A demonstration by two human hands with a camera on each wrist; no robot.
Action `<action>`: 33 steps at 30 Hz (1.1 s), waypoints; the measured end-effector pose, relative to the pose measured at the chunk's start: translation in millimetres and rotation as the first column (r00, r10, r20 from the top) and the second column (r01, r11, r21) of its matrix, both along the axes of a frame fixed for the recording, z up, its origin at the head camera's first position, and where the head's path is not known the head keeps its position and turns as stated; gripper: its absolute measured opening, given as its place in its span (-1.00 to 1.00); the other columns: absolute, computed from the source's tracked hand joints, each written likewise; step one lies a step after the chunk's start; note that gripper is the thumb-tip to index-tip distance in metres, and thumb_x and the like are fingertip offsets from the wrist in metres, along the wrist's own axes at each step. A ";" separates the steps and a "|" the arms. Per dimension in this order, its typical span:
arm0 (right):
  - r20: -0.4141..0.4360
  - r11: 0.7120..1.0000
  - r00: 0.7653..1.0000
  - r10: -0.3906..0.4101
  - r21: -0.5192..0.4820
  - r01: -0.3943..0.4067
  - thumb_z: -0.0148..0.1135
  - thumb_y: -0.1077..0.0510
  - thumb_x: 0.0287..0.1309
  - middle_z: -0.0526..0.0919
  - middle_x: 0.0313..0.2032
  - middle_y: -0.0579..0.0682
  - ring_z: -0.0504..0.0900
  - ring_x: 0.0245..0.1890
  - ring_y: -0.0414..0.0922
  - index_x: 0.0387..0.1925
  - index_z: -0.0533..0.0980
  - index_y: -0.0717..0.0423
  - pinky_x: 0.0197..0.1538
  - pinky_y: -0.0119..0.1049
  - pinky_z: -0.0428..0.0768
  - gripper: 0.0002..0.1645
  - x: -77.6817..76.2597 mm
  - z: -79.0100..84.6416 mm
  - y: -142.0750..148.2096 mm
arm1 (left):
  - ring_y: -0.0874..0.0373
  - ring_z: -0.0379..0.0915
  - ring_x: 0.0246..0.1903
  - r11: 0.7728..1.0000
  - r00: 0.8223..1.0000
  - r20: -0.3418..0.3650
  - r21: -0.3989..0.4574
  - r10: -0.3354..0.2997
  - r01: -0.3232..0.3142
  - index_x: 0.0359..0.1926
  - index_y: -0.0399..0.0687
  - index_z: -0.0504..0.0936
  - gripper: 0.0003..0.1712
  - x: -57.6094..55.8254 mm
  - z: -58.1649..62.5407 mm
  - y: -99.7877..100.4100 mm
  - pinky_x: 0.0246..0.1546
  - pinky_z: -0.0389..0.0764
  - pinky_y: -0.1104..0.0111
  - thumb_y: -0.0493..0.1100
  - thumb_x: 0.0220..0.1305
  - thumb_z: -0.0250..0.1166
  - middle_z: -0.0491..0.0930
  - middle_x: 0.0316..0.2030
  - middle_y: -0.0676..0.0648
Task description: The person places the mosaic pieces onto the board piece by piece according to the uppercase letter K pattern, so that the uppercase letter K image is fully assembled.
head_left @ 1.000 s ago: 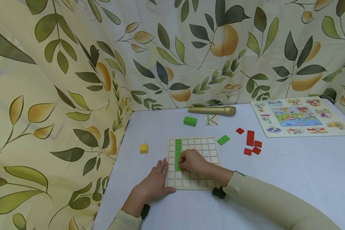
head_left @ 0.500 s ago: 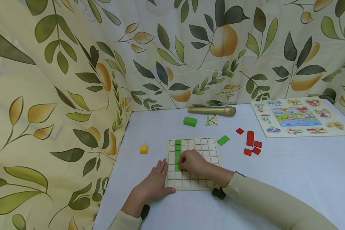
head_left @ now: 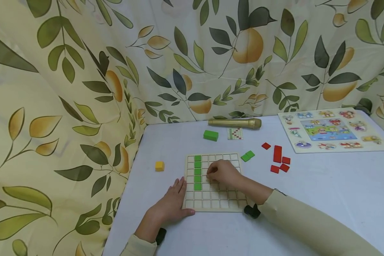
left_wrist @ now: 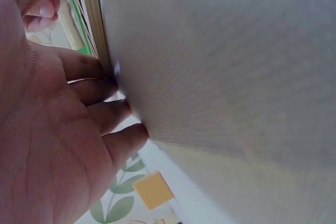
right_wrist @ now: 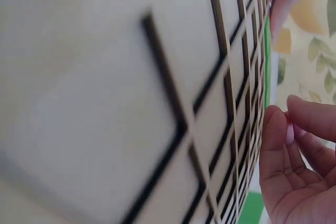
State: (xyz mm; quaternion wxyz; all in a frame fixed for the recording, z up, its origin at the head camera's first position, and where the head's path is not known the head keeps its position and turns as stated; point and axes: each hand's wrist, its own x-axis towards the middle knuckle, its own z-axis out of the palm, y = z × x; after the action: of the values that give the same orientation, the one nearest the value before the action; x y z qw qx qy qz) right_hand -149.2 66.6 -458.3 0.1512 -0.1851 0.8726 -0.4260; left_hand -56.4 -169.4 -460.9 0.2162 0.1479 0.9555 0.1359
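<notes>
Head view shows the left hand (head_left: 172, 202), fingers straight, touching the board (head_left: 224, 203); the right hand (head_left: 223, 173) curls empty over it, near green squares (head_left: 197, 179).

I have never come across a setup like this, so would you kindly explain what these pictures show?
Of course. There is no robot, just a person's two bare hands. The wide picture comes from a camera worn on the head; the two close ones come from cameras on the wrists.

On the white table lies a grid board with five green squares in one column. The left hand rests against its left edge. The right hand is over the grid, fingers bent; I cannot tell whether it holds anything.

To the left sits a yellow block. Farther back are a green block, a small card and a golden microphone. To the right lie two loose green squares, some red pieces and a picture board.
</notes>
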 end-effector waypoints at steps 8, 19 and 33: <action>-0.049 0.998 0.998 -0.050 0.038 0.052 0.40 0.21 0.20 0.70 -0.41 -0.12 0.60 -0.39 -0.17 -0.31 0.70 0.14 -0.27 -0.26 0.57 -0.93 -15.3 2.9 30.1 | -0.04 -0.36 0.57 1.000 1.000 -0.001 0.007 0.008 -0.008 0.58 -0.24 -0.06 0.23 0.8 -3.7 -1.1 0.49 -0.03 0.05 0.34 0.21 0.36 -0.21 0.60 -0.14; -0.020 0.986 0.990 -0.139 0.090 0.140 0.35 0.18 0.26 0.67 -0.36 -0.03 0.56 -0.37 -0.09 -0.23 0.67 0.19 -0.30 -0.27 0.55 -0.86 -32.6 7.7 71.5 | -0.05 -0.36 0.56 1.000 1.000 -0.010 0.016 0.003 -0.003 0.58 -0.27 -0.06 0.23 0.6 -2.2 -0.1 0.49 -0.03 0.04 0.31 0.21 0.37 -0.21 0.60 -0.16; 0.002 0.970 0.977 -0.215 0.119 0.213 0.34 0.15 0.27 0.68 -0.31 0.06 0.56 -0.35 -0.05 -0.14 0.66 0.25 -0.28 -0.29 0.58 -0.77 -46.1 5.9 104.8 | -0.06 -0.34 0.56 1.000 1.000 -0.011 0.011 0.006 -0.006 0.57 -0.27 -0.04 0.23 2.2 -0.2 1.6 0.49 -0.01 0.03 0.31 0.20 0.38 -0.19 0.59 -0.17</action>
State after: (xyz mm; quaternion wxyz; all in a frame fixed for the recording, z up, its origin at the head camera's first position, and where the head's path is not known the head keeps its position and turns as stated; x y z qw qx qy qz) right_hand -195.3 171.4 -452.3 0.1215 -0.0777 0.9099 -0.3890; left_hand -54.1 -167.8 -461.1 0.2095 0.1471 0.9564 0.1409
